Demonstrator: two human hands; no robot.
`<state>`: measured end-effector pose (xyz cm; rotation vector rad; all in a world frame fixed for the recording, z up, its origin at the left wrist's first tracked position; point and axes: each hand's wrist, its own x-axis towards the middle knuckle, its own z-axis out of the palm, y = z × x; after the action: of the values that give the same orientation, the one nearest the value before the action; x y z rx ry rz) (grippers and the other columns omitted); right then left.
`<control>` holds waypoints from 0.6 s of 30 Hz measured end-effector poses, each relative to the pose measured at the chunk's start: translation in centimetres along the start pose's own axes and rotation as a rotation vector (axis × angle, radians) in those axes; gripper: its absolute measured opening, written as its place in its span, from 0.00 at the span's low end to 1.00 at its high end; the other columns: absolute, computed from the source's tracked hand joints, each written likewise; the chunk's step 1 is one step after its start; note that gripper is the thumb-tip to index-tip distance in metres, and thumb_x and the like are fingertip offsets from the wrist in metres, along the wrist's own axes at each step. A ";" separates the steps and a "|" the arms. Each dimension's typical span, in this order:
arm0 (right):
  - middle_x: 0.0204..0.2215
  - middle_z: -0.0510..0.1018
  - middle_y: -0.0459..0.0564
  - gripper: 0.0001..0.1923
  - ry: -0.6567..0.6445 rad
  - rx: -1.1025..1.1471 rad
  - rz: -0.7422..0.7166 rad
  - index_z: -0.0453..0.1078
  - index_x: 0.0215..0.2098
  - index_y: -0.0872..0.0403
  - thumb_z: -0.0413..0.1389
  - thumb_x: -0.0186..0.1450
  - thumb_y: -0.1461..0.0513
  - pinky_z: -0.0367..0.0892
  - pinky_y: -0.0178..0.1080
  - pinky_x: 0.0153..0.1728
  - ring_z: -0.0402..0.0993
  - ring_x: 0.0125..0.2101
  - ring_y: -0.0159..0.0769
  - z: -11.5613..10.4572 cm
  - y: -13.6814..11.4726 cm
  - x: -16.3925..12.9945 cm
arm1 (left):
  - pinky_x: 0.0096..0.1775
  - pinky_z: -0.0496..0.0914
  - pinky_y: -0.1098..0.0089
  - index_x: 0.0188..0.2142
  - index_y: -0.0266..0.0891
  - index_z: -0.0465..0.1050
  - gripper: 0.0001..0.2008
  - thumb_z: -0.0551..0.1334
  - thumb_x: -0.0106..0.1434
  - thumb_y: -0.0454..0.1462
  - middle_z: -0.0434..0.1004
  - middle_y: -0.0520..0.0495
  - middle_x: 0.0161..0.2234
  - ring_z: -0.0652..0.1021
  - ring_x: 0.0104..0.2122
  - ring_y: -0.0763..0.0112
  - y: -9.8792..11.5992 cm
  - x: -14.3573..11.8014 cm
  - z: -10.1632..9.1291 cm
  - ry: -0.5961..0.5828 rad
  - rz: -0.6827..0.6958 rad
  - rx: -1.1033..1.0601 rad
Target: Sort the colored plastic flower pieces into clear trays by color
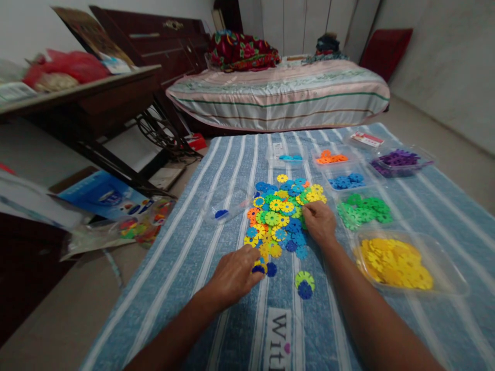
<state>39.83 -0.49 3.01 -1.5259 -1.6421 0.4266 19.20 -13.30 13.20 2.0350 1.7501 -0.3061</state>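
A pile of flat, flower-shaped plastic discs [280, 216] in mixed colours lies on a blue striped cloth [185, 257]. My left hand [234, 275] rests palm down at the pile's near edge, its fingertips closed over dark blue and yellow discs [258, 268]. My right hand [319, 222] presses on the pile's right side, fingers curled among green and yellow discs. A green disc and a blue disc [304, 285] lie apart, nearer to me.
Clear plastic trays stand to the right: yellow discs [394, 263], green [363, 210], blue [348, 181], orange [330, 157], purple [398, 161]. Another tray [228, 203] holds one blue disc at the left. A bed [278, 95] and a dark table [77, 103] lie beyond.
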 end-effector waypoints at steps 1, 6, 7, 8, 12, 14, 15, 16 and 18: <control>0.28 0.74 0.48 0.14 0.000 0.001 0.001 0.73 0.26 0.52 0.49 0.62 0.58 0.58 0.39 0.36 0.68 0.33 0.38 0.0 0.0 0.0 | 0.40 0.66 0.67 0.39 0.40 0.71 0.08 0.58 0.62 0.39 0.76 0.45 0.42 0.76 0.41 0.62 0.0 0.0 0.3 0.004 -0.014 -0.005; 0.27 0.74 0.48 0.14 0.001 0.008 -0.003 0.73 0.26 0.52 0.49 0.62 0.57 0.58 0.38 0.36 0.67 0.32 0.37 -0.1 0.1 0.0 | 0.37 0.65 0.70 0.33 0.41 0.71 0.06 0.57 0.62 0.38 0.76 0.48 0.35 0.76 0.35 0.68 -0.3 -0.1 1.0 0.070 0.024 -0.092; 0.27 0.74 0.47 0.14 0.001 0.011 -0.004 0.73 0.26 0.52 0.49 0.62 0.57 0.58 0.38 0.35 0.67 0.32 0.37 -0.1 0.1 0.0 | 0.36 0.65 0.71 0.31 0.41 0.71 0.07 0.56 0.63 0.38 0.76 0.49 0.34 0.75 0.35 0.68 -0.5 -0.1 1.0 0.089 0.042 -0.119; 0.27 0.74 0.47 0.14 0.003 0.014 -0.004 0.73 0.26 0.52 0.49 0.61 0.57 0.58 0.38 0.35 0.67 0.32 0.37 -0.1 0.1 0.0 | 0.35 0.64 0.71 0.30 0.40 0.71 0.08 0.56 0.63 0.37 0.76 0.49 0.33 0.75 0.34 0.69 -0.7 -0.1 0.9 0.107 0.062 -0.146; 0.28 0.74 0.48 0.14 0.006 0.014 -0.006 0.73 0.26 0.53 0.49 0.61 0.57 0.58 0.39 0.36 0.68 0.33 0.38 -0.1 0.1 0.0 | 0.35 0.64 0.72 0.28 0.39 0.73 0.12 0.53 0.64 0.36 0.76 0.49 0.30 0.75 0.33 0.70 -1.2 0.0 -0.1 0.117 0.135 -0.238; 0.28 0.74 0.48 0.14 0.001 0.007 -0.006 0.74 0.26 0.53 0.49 0.62 0.57 0.58 0.39 0.36 0.68 0.33 0.38 0.0 0.1 0.0 | 0.35 0.63 0.72 0.27 0.39 0.73 0.13 0.52 0.64 0.35 0.76 0.49 0.29 0.76 0.32 0.71 -1.3 0.2 -0.5 0.084 0.160 -0.258; 0.28 0.74 0.48 0.14 -0.003 0.004 -0.007 0.74 0.26 0.53 0.49 0.62 0.57 0.58 0.39 0.36 0.68 0.33 0.38 0.0 0.2 0.0 | 0.35 0.63 0.72 0.27 0.39 0.73 0.14 0.52 0.64 0.35 0.76 0.50 0.28 0.75 0.31 0.71 -1.3 0.3 -0.6 0.071 0.165 -0.259; 0.28 0.74 0.48 0.14 -0.005 0.001 -0.007 0.74 0.26 0.53 0.49 0.62 0.57 0.58 0.39 0.36 0.68 0.33 0.38 0.0 0.2 0.0 | 0.34 0.63 0.72 0.27 0.39 0.73 0.14 0.52 0.65 0.35 0.76 0.50 0.28 0.75 0.31 0.71 -1.3 0.4 -0.6 0.064 0.164 -0.256; 0.28 0.74 0.48 0.14 -0.003 -0.004 -0.009 0.74 0.26 0.53 0.49 0.62 0.57 0.58 0.39 0.36 0.67 0.33 0.38 0.0 0.2 0.0 | 0.33 0.62 0.72 0.27 0.39 0.73 0.15 0.51 0.66 0.36 0.76 0.50 0.27 0.75 0.29 0.71 -1.3 0.6 -0.6 0.068 0.149 -0.249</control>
<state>39.95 -0.46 2.83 -1.5211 -1.6524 0.4215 17.94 -12.41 13.22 1.9987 1.5757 0.0266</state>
